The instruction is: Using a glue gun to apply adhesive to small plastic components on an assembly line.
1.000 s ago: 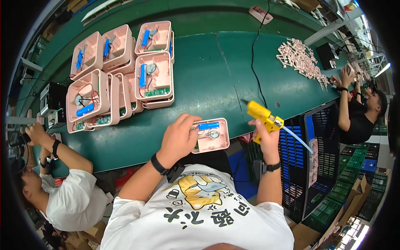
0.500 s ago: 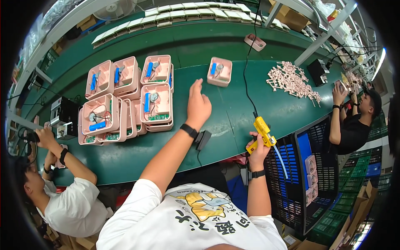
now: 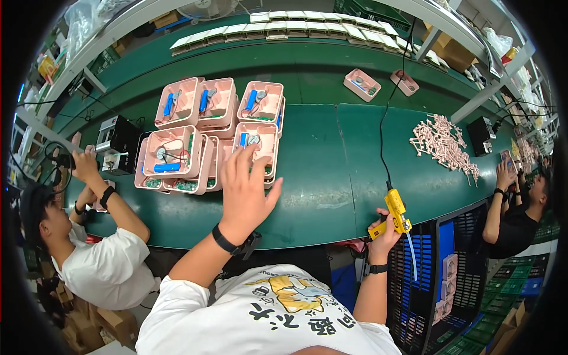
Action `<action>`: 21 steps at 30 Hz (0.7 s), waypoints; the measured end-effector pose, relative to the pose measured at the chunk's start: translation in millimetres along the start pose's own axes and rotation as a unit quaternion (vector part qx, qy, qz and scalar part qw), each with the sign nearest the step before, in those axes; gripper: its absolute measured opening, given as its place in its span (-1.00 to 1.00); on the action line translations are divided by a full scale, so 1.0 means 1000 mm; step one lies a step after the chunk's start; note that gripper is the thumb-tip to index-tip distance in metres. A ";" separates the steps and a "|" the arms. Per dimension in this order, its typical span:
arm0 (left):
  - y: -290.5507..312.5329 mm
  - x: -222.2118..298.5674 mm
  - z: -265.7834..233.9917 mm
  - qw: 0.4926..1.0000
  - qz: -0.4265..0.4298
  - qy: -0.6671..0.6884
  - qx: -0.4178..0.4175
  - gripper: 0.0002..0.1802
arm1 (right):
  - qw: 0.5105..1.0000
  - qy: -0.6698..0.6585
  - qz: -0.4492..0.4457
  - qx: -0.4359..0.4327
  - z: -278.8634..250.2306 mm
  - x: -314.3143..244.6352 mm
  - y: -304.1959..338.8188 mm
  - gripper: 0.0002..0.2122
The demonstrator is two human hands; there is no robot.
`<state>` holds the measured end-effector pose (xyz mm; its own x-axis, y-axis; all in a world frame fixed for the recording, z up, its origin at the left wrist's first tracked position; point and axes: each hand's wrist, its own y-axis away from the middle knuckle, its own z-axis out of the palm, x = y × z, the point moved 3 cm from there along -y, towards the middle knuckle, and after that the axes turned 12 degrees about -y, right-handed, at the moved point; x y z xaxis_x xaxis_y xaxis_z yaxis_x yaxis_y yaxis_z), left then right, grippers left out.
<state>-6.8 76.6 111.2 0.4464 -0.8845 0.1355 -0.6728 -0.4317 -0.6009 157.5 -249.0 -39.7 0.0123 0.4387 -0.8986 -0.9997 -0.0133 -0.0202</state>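
My left hand reaches over the front right pink plastic housing of a stacked group, its fingers spread at the near side. They overlap this housing; whether they touch it I cannot tell. Inside lie a blue cylindrical battery and a round metal part. Close to the table's front edge, my right hand is wrapped round the handle of a yellow hot glue gun. A pale glue stick hangs from its rear, and a black cord rises from its nozzle end.
Two pink housings lie on the green belt beyond the table. A heap of small pink parts spreads at right. A black crate stands below the right edge. Co-workers sit at both sides, the left one near a black box device.
The single pink housing has gone from the table to the far belt. My left hand has moved left and nearer, over the stacks. The view has shifted; my right hand still holds the glue gun.
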 end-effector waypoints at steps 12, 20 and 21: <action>0.066 0.025 0.019 0.937 0.266 0.218 -0.058 -0.78 | 1.000 0.009 0.011 0.017 -0.006 0.001 -0.003 -0.74; 0.081 0.022 0.033 0.890 0.250 0.334 -0.186 -0.84 | 1.000 0.013 0.000 -0.006 -0.001 0.000 -0.003 -0.74; 0.080 0.023 0.035 0.891 0.245 0.334 -0.186 -0.84 | 1.000 0.016 -0.001 -0.010 0.001 -0.002 -0.003 -0.74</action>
<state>-29.8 27.3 38.6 -0.3221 -0.8372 0.4419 -0.8947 0.1167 -0.4311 160.9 -248.6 -37.8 0.0159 0.4092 -0.9123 -0.9990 -0.0307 -0.0312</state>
